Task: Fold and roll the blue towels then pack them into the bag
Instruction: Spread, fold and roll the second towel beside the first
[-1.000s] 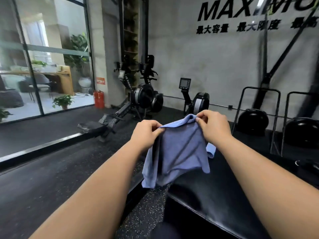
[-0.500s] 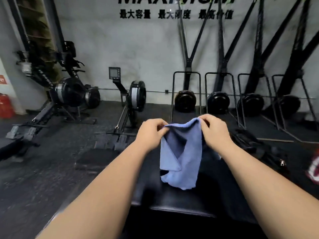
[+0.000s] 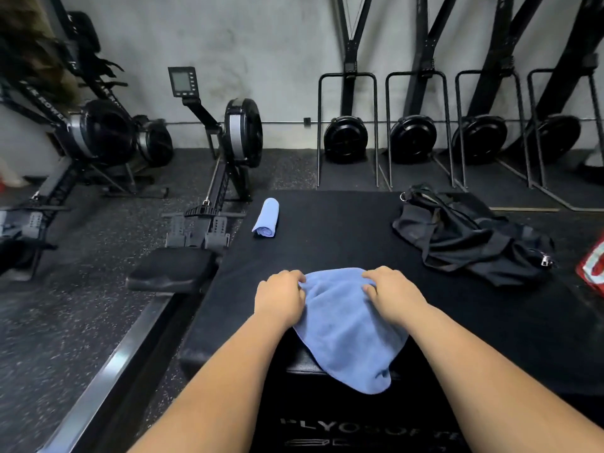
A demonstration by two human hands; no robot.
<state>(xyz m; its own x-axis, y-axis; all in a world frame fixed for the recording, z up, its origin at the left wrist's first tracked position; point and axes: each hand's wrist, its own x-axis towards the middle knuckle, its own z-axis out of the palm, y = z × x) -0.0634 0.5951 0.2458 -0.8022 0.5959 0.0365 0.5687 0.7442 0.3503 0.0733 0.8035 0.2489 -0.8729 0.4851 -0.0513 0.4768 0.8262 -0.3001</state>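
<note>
Head view, near to far. Closest to me is the front face of the black padded box, over whose near edge the tail of the blue towel hangs. The towel lies on the box top, bunched rather than flat. My left hand and right hand sit at its far corners, the fingers of both curled and pinching the cloth against the surface.

Long axis: it runs from the far edge between my hands back toward me. The wide end is away from me. The narrow end points toward me and slightly right, past the box edge.

Risk, as I judge it: the overhanging tail could drag the towel off when I let go. Folding the cloth while it is wrinkled would give a skewed fold and a lopsided roll.

Farther off, a rolled towel rests near the left edge, its axis pointing away from me. The black bag lies slumped at far right, well apart from both towels. A rowing machine stands beyond.
</note>
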